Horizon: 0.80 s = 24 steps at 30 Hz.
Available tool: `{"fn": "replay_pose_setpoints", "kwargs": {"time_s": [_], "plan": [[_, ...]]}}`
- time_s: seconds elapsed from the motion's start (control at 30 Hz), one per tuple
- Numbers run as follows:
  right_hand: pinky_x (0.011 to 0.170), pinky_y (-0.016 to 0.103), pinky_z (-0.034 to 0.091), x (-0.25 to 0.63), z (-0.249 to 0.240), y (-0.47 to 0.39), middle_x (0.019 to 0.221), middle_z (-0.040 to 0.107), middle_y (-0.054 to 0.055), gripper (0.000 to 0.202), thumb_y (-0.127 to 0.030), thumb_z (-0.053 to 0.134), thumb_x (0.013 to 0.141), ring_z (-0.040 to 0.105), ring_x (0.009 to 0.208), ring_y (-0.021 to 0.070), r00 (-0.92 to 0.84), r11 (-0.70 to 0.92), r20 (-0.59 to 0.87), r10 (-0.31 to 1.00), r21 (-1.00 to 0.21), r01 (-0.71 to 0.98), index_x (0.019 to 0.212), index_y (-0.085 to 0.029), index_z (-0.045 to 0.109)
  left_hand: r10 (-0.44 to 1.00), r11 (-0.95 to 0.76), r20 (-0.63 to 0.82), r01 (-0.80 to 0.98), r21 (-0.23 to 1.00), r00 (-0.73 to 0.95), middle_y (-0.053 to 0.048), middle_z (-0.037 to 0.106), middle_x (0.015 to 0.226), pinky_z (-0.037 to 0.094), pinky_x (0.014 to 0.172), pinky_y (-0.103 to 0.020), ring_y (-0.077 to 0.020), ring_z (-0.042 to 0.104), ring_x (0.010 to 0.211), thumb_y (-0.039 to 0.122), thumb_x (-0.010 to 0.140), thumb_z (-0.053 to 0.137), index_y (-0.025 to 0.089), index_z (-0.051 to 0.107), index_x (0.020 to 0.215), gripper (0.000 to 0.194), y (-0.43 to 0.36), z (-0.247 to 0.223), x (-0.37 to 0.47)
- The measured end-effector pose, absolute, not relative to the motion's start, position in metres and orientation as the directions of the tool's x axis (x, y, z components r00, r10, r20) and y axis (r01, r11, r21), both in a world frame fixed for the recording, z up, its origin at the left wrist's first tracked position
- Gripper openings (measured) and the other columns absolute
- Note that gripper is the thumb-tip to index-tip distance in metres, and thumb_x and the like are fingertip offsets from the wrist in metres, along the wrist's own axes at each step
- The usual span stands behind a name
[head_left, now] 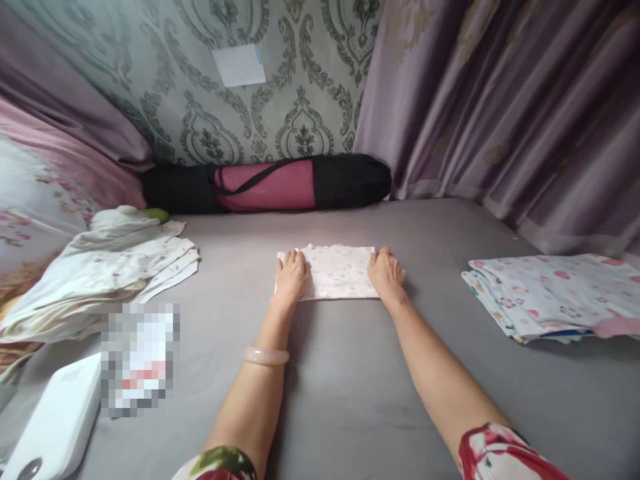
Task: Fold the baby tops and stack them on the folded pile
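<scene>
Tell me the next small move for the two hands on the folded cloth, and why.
Probably smooth the far edge of the folded cloth: that edge looks wavy left of its middle, while the near edge runs fairly straight. The left hand lies near the cloth's left end and the right hand is at its right end, so both seem well placed.

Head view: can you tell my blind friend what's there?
A person's left hand and right hand touch opposite ends of a folded, pale patterned cloth on a gray sheet. A cloth pile lies left, a printed stack right, and a black-pink bag behind.
</scene>
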State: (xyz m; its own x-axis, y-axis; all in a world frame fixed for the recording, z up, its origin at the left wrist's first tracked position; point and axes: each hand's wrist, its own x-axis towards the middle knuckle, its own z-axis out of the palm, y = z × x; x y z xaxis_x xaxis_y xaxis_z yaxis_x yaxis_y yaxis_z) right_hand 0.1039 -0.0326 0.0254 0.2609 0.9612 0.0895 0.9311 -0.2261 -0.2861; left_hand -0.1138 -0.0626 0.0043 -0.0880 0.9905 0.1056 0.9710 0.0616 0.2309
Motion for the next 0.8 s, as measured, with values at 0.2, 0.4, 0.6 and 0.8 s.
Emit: {"fn": "replay_pose_setpoints", "kwargs": {"time_s": [0.2, 0.4, 0.6, 0.8], "plan": [[0.110, 0.044, 0.027, 0.074, 0.028, -0.049, 0.143, 0.050, 0.019, 0.043, -0.019, 0.027, 0.099, 0.043, 0.133, 0.0286, -0.192, 0.251, 0.280, 0.941, -0.194, 0.948, 0.133, -0.009, 0.052, 0.984, -0.074, 0.171, 0.982, 0.173, 0.044, -0.017, 0.039, 0.153, 0.023, 0.118, -0.048, -0.0265, 0.029, 0.145, 0.027, 0.100, 0.026, 0.008, 0.040, 0.143, 0.049, -0.067, 0.014, -0.082], [0.120, 0.044, 0.009, 0.054, 0.008, -0.056, 0.157, 0.034, 0.008, 0.052, -0.029, 0.025, 0.100, 0.022, 0.147, 0.0222, -0.426, 0.451, 0.155, 0.892, -0.216, 0.866, 0.148, -0.013, 0.039, 0.986, -0.119, 0.132, 0.984, 0.135, 0.101, -0.016, 0.037, 0.154, 0.022, 0.117, -0.051, -0.0298, 0.030, 0.144, 0.026, 0.098, 0.028, 0.010, 0.040, 0.145, 0.051, -0.067, 0.001, -0.068], [0.120, 0.045, 0.007, 0.060, 0.006, -0.054, 0.158, 0.031, 0.005, 0.053, -0.029, 0.026, 0.099, 0.021, 0.147, 0.0209, -0.413, 0.437, 0.148, 0.899, -0.235, 0.868, 0.150, -0.017, 0.038, 0.982, -0.114, 0.160, 0.988, 0.100, 0.097, -0.013, 0.040, 0.153, 0.025, 0.117, -0.049, -0.0279, 0.033, 0.143, 0.028, 0.099, 0.027, 0.014, 0.043, 0.144, 0.050, -0.066, -0.003, -0.071], [0.119, 0.045, 0.011, 0.056, -0.001, -0.050, 0.158, 0.027, 0.015, 0.058, -0.033, 0.030, 0.099, 0.020, 0.147, 0.0270, -0.288, 0.330, 0.191, 0.938, -0.246, 0.912, 0.150, -0.007, 0.033, 0.982, -0.063, 0.182, 0.994, 0.092, 0.045, -0.016, 0.040, 0.152, 0.027, 0.117, -0.046, -0.0284, 0.035, 0.142, 0.037, 0.099, 0.029, 0.010, 0.044, 0.144, 0.054, -0.066, -0.002, -0.077]]}}
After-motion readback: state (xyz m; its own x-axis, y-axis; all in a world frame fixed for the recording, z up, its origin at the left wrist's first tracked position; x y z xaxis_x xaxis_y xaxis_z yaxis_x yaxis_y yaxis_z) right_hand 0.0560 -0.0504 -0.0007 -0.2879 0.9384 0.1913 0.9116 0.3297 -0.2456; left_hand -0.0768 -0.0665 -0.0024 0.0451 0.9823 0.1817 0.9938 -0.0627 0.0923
